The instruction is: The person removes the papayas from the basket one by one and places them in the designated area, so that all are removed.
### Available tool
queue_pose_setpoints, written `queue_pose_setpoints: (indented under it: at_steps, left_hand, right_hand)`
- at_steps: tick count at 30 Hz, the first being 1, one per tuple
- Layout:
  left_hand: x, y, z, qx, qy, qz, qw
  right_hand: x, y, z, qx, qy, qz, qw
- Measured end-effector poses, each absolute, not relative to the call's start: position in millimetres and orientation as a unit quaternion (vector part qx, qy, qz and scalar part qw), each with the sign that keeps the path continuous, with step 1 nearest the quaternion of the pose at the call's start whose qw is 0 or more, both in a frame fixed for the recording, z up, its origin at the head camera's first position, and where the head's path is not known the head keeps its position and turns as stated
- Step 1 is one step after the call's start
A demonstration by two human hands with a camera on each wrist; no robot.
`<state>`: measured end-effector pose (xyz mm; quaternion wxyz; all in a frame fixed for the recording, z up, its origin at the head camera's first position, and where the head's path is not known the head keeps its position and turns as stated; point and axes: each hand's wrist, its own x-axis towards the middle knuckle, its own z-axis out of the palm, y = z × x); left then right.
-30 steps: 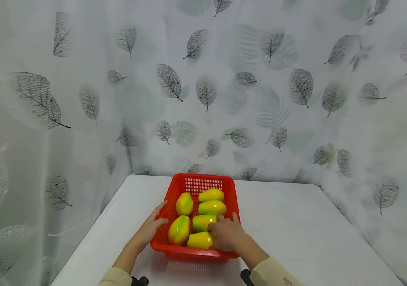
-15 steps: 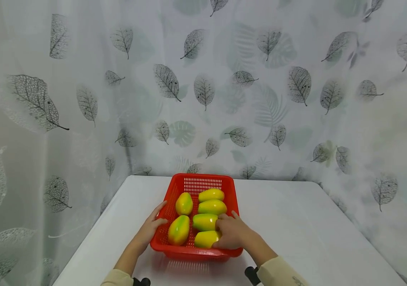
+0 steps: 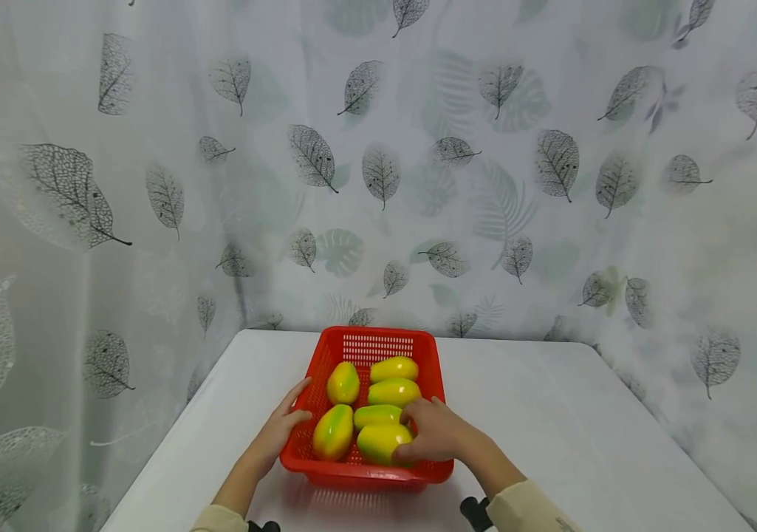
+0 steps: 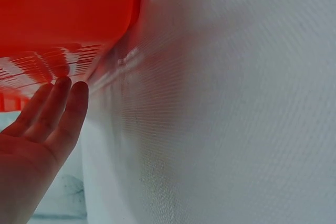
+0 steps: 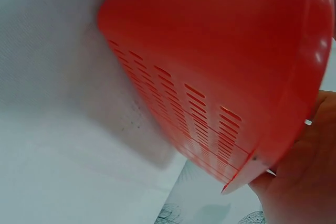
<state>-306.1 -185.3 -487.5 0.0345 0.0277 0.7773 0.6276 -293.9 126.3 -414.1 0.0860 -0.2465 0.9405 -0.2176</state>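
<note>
Showing in head view alone — 6 fruits (image 3: 379, 442), right grip (image 3: 436, 431) pinching 1 — left grip (image 3: 278, 428) spread

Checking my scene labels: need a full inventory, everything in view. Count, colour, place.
Basket: 1, red, on the table
Fruits: 6, yellow-green, in the basket, two left, four right
Table: 1, white, under the basket
Leaf-print sheeting: piece count unclear, whitish with dark and pale-green leaves, behind and beside the table
Sleeves: 2, beige, bottom of head view
Black wrist pieces: 2, beside the sleeves
Left hand: 1, basket's left side
Right hand: 1, at nearest right-column fruit
</note>
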Motion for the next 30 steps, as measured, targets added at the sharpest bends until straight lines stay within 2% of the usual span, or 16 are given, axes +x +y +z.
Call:
queue_pose_setpoints:
  at_steps: [9, 15, 30]
  left_hand:
    - [-305, -183, -483, 0.032, 0.773, 0.632, 0.033]
    - [-304, -184, -485, 0.025, 0.771, 0.636, 0.035]
    - [-305, -182, -486, 0.028, 0.771, 0.635, 0.031]
  right_hand:
    - [-295, 135, -404, -0.226, 0.925, -0.295, 0.075]
    - [-297, 143, -402, -0.2, 0.925, -0.324, 0.017]
    - [-303, 180, -403, -0.056, 0.926, -0.36, -0.103]
